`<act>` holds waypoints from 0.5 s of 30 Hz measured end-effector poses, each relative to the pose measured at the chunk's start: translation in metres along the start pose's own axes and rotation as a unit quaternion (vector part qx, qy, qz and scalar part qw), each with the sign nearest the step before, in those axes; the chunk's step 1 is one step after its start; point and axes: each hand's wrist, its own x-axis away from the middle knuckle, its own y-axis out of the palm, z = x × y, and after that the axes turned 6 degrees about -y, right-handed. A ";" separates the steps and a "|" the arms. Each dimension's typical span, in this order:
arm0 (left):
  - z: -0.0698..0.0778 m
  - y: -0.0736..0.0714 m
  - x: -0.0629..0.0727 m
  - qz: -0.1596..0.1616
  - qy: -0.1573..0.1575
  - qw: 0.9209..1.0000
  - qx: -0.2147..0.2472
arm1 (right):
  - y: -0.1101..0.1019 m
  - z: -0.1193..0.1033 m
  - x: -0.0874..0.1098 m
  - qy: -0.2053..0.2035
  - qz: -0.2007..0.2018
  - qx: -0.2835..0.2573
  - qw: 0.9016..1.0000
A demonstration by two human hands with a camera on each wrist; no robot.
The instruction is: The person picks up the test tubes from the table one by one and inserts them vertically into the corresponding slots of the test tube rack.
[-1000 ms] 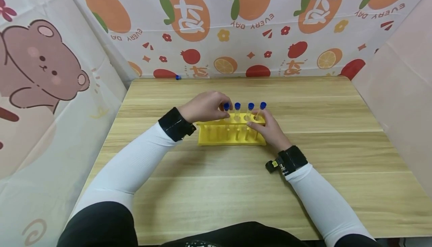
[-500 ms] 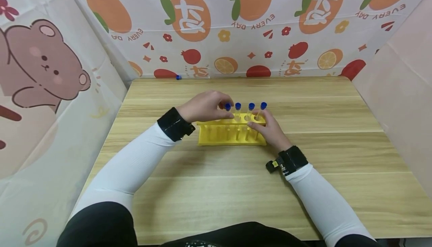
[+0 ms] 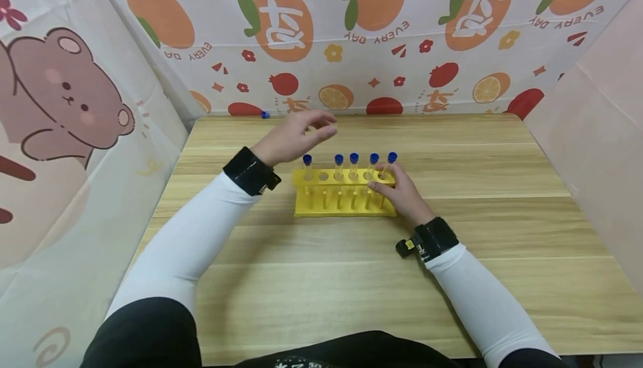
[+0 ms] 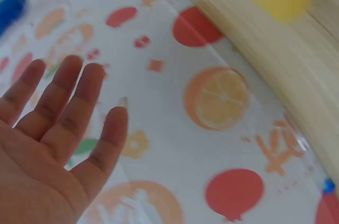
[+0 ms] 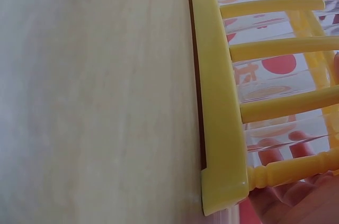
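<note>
A yellow test tube rack (image 3: 345, 211) stands on the table, holding several clear test tubes with blue caps. One capped tube (image 3: 307, 161) sits at its left end; a bare hole (image 3: 324, 176) separates it from the others. My right hand (image 3: 406, 194) grips the rack's right end, thumb in front and fingers behind; the right wrist view shows those fingers (image 5: 271, 155) through the rack. My left hand (image 3: 295, 136) hangs in the air behind the rack's left part, holding nothing. In the left wrist view its fingers (image 4: 66, 115) are spread and fairly straight.
Another blue-capped tube lies at the table's back edge; its cap (image 3: 265, 115) shows left of my left hand, which covers the rest in the head view. A fruit-patterned cloth (image 3: 331, 77) hangs directly behind the wooden table (image 3: 341, 278).
My left hand has let go of a capped test tube in the rack and moved back and slightly left, uncovering the leftmost tube. My right hand stays on the rack.
</note>
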 end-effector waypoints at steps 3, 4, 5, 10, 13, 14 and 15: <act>-0.015 -0.004 -0.005 0.020 -0.002 1.000 0.014 | 0.000 0.000 -0.001 -0.001 0.000 0.001 1.000; -0.020 -0.005 -0.007 0.026 -0.006 1.000 0.016 | 0.000 0.000 -0.001 -0.001 0.000 0.001 1.000; -0.025 -0.005 -0.008 0.031 -0.012 0.999 0.018 | 0.000 0.000 -0.001 -0.001 0.001 0.001 1.000; -0.050 -0.007 -0.014 0.053 -0.060 0.997 0.000 | 0.000 0.000 0.000 -0.004 0.001 0.002 1.000; -0.065 -0.007 -0.018 0.056 -0.086 0.995 -0.017 | 0.000 0.001 0.000 -0.005 0.000 0.001 1.000; -0.069 -0.007 -0.019 0.056 -0.093 0.994 -0.022 | 0.000 0.000 0.000 -0.004 0.000 0.000 1.000; -0.074 -0.007 -0.020 0.056 -0.099 0.993 -0.026 | 0.000 0.001 0.000 -0.003 -0.001 0.000 1.000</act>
